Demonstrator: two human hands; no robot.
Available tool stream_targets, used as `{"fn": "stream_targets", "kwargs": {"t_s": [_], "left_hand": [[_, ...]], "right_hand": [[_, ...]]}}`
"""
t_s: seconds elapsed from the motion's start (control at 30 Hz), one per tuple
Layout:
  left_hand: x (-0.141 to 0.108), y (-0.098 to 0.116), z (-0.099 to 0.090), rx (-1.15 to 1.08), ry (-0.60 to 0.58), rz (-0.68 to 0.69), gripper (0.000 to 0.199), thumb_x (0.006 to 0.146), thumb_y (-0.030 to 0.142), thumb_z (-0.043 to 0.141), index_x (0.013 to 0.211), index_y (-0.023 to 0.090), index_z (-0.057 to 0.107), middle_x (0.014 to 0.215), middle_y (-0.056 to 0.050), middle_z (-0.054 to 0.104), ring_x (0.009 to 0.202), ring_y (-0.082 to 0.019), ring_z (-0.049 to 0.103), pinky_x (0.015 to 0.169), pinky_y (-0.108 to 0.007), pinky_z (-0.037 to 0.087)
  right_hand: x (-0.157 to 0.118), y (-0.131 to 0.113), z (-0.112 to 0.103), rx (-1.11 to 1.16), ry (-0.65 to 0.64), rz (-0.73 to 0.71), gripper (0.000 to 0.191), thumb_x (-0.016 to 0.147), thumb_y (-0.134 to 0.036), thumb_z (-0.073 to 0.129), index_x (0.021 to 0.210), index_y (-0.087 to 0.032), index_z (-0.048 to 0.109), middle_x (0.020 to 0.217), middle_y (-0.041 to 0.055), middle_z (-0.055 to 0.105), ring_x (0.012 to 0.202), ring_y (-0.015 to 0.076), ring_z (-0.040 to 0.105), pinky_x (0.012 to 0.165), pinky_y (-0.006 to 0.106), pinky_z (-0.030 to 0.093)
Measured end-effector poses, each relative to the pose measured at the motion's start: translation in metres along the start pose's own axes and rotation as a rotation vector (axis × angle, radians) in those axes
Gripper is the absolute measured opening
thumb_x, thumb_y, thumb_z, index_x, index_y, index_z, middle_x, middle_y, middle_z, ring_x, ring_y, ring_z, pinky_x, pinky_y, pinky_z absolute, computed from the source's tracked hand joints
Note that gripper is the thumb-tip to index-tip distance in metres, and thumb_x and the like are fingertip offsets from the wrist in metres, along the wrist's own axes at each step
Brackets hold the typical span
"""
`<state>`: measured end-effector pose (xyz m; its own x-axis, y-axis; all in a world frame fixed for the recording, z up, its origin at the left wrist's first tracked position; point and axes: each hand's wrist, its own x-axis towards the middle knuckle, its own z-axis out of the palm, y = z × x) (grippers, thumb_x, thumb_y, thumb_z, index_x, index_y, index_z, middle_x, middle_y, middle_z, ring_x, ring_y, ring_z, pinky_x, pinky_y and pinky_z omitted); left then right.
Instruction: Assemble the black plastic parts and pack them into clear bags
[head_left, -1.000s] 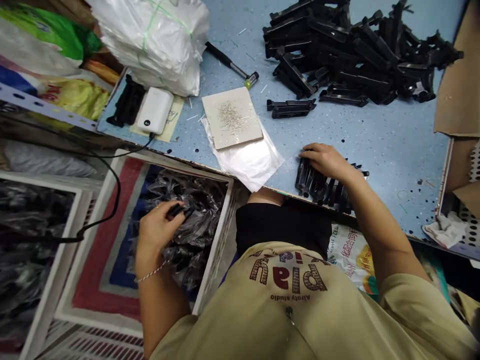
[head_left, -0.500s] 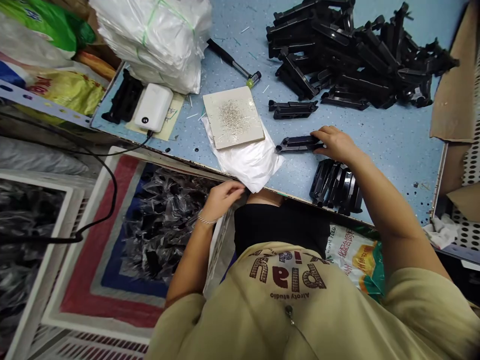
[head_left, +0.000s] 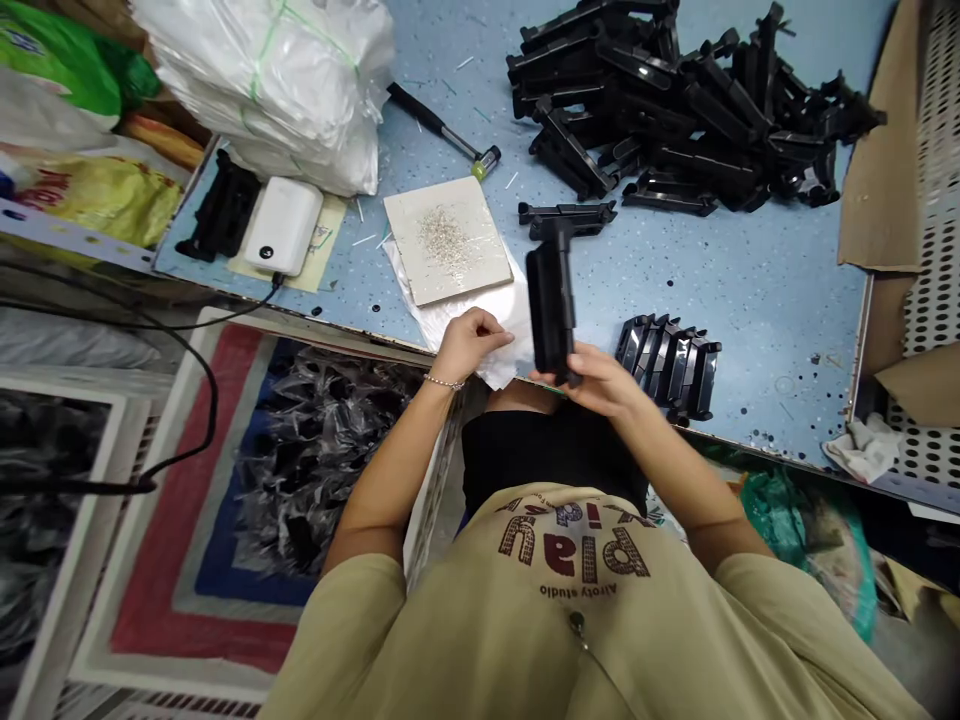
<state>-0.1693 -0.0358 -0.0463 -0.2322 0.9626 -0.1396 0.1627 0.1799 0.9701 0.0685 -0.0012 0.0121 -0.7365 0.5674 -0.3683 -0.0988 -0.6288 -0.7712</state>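
My right hand [head_left: 596, 382] grips the lower end of a long black plastic part [head_left: 551, 305], held upright above the table's front edge. Thumb and fingers of my left hand [head_left: 474, 345] are pinched together on a thin white plastic bag [head_left: 496, 372] from the flat stack. A square pale board [head_left: 450, 240], speckled in its middle, weighs down the back of these bags. To the right of my right hand, several matching black parts [head_left: 667, 365] lie side by side in a row.
Behind is a big heap of black parts [head_left: 675, 120]. A small hammer [head_left: 450, 137], a white power bank [head_left: 285, 225] and a tied bundle of plastic bags [head_left: 277, 90] lie at the back left. Below left, a crate [head_left: 180, 600] holds bagged black parts.
My right hand has lifted the black part off the table, brought it left and toward me, and turned it upright. My left hand has risen from the table edge onto the bags.
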Motion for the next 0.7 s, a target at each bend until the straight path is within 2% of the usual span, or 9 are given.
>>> {"fn": "stream_targets", "kwargs": {"t_s": [0.07,0.13,0.2,0.27,0.37,0.43,0.5,0.6,0.7], "left_hand": [[-0.002,0.004,-0.001,-0.038,-0.024,-0.041,0.019,0.077,0.029,0.08,0.073,0.017,0.065,0.07,0.001,0.064,0.063,-0.012,0.057,0.061,-0.026,0.048],[-0.006,0.008,-0.005,-0.014,0.019,-0.009,0.013,0.081,0.025,0.075,0.079,0.018,0.064,0.072,0.0,0.066,0.064,-0.013,0.059,0.062,-0.026,0.05],[-0.013,0.011,-0.011,0.13,0.086,0.133,0.005,0.085,0.018,0.069,0.085,0.019,0.065,0.082,-0.003,0.071,0.076,-0.016,0.066,0.071,-0.03,0.056],[-0.02,0.012,-0.018,0.375,0.093,0.316,0.012,0.09,0.011,0.059,0.091,0.019,0.068,0.101,-0.008,0.076,0.096,-0.021,0.07,0.089,-0.039,0.059],[-0.025,0.011,-0.022,0.646,0.009,0.457,0.031,0.095,0.008,0.05,0.11,0.018,0.074,0.127,-0.014,0.073,0.117,-0.027,0.068,0.106,-0.048,0.056],[-0.025,0.009,-0.021,0.662,-0.032,0.456,0.038,0.096,0.01,0.052,0.129,0.016,0.07,0.137,-0.014,0.069,0.125,-0.027,0.067,0.111,-0.047,0.055],[-0.023,0.006,-0.019,0.622,-0.053,0.441,0.047,0.095,0.01,0.055,0.141,0.016,0.063,0.144,-0.014,0.065,0.132,-0.026,0.064,0.115,-0.044,0.054],[-0.026,0.006,-0.015,0.585,-0.046,0.451,0.06,0.093,0.005,0.053,0.152,0.019,0.052,0.151,-0.015,0.059,0.137,-0.024,0.061,0.116,-0.04,0.054],[-0.04,0.01,-0.006,0.6,-0.024,0.56,0.064,0.096,0.004,0.048,0.158,0.021,0.046,0.154,-0.016,0.057,0.142,-0.026,0.058,0.118,-0.042,0.053]], "right_hand": [[0.022,0.02,0.011,0.096,0.04,-0.045,0.045,0.072,-0.053,0.085,0.101,-0.021,0.072,0.097,0.0055,0.079,0.106,0.0264,0.075,0.102,0.042,0.057],[0.038,0.03,0.012,0.138,0.138,-0.093,0.04,0.072,-0.05,0.086,0.097,-0.021,0.074,0.1,0.0058,0.08,0.112,0.0269,0.073,0.107,0.043,0.055],[0.038,0.032,0.006,0.138,0.225,-0.115,0.04,0.071,-0.049,0.086,0.098,-0.021,0.075,0.102,0.0066,0.08,0.116,0.0276,0.072,0.11,0.044,0.053],[0.023,0.029,-0.002,0.116,0.243,-0.112,0.043,0.073,-0.049,0.085,0.104,-0.02,0.075,0.108,0.0075,0.08,0.116,0.0268,0.072,0.109,0.044,0.053],[-0.016,0.024,-0.013,0.112,0.118,0.002,0.045,0.076,-0.049,0.085,0.106,-0.018,0.073,0.105,0.0101,0.08,0.097,0.023,0.077,0.091,0.037,0.062],[-0.039,0.027,-0.015,0.178,-0.009,0.154,0.047,0.078,-0.056,0.081,0.099,-0.015,0.071,0.09,0.0107,0.08,0.076,0.0193,0.076,0.069,0.029,0.062],[-0.051,0.035,-0.013,0.296,-0.096,0.303,0.051,0.082,-0.062,0.074,0.096,-0.012,0.07,0.076,0.0082,0.075,0.061,0.0156,0.069,0.053,0.023,0.057],[-0.046,0.048,-0.005,0.507,-0.123,0.426,0.051,0.09,-0.062,0.062,0.099,-0.011,0.068,0.064,0.0016,0.064,0.051,0.0112,0.055,0.042,0.019,0.047],[-0.021,0.053,0.002,0.654,-0.106,0.391,0.049,0.096,-0.06,0.054,0.102,-0.012,0.065,0.057,-0.0053,0.049,0.045,0.0086,0.04,0.036,0.017,0.038]]}}
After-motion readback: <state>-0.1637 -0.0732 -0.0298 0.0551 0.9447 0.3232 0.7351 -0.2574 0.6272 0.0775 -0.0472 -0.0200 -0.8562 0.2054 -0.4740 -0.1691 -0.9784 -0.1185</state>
